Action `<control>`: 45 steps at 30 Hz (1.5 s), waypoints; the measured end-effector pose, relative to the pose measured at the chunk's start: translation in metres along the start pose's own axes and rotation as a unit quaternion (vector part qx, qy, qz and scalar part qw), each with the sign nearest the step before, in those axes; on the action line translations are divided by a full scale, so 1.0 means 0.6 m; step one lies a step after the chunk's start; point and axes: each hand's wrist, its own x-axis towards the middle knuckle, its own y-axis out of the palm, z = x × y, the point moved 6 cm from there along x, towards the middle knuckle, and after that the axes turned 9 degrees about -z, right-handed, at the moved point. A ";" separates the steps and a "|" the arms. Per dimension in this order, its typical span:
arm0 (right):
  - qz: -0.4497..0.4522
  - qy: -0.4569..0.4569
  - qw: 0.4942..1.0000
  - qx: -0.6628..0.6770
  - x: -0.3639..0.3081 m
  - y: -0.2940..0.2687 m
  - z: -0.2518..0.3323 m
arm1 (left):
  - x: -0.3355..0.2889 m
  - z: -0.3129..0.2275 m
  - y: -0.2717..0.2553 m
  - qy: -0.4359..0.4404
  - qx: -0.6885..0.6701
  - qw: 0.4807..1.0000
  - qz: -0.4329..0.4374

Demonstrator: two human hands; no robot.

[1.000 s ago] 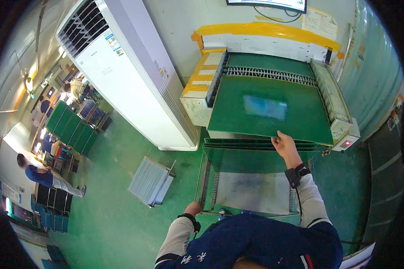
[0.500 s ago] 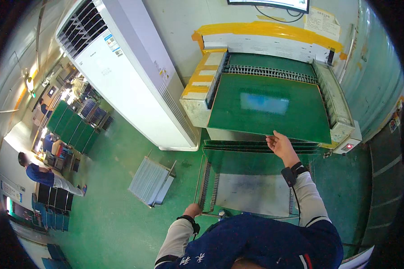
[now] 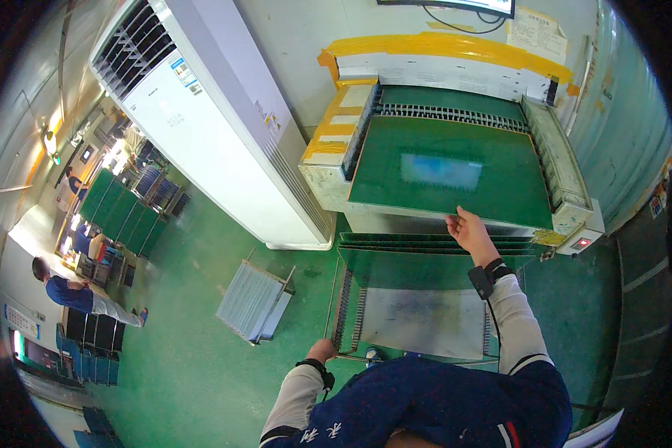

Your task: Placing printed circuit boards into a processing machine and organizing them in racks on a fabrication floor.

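A large flat green panel [image 3: 455,149] lies on the feed end of a machine [image 3: 327,170], its front edge reaching out toward me. At that front edge is my right hand [image 3: 472,233], closed with thumb and fingertips on the panel's rim. My left hand [image 3: 322,350] is wrapped round the near left corner of a metal rack [image 3: 334,302] in front of me. Several more green panels [image 3: 425,261] stand upright in the rack's far part, close together. A pale grey sheet [image 3: 424,321] shows in the rack's near part.
To the left rises a tall white air conditioner [image 3: 224,142]. A small stand with stacked pale sheets [image 3: 254,302] is on the floor left of the rack. Farther left, a person [image 3: 75,293] stands near other racks. A screen [image 3: 455,6] hangs above the machine.
The green panel has slid a little away from me, farther onto the machine. My right hand has moved forward along with its edge. The left hand stays on the rack.
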 end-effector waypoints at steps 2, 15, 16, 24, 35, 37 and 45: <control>-0.007 -0.006 1.000 -0.005 0.008 -0.008 0.003 | 0.001 -0.007 -0.003 0.001 -0.006 1.000 0.007; -0.003 -0.013 1.000 -0.009 0.038 -0.014 0.013 | -0.005 -0.010 -0.010 -0.042 -0.013 0.998 0.048; 0.000 -0.011 1.000 -0.009 0.038 -0.013 0.014 | -0.005 -0.009 -0.009 -0.045 -0.011 0.998 0.051; 0.009 0.006 0.997 -0.080 0.020 -0.003 0.006 | -0.005 -0.008 -0.009 -0.038 -0.001 0.999 0.029; -0.005 -0.231 0.867 -0.442 -0.027 -0.013 -0.031 | 0.003 -0.010 -0.007 -0.034 -0.002 0.999 0.028; 0.011 -0.318 0.796 -0.515 -0.043 -0.003 -0.038 | 0.004 -0.003 -0.001 -0.032 0.008 0.999 0.031; -0.056 -0.583 0.544 -0.600 -0.115 0.083 0.054 | 0.022 0.022 0.019 -0.004 0.001 1.000 0.007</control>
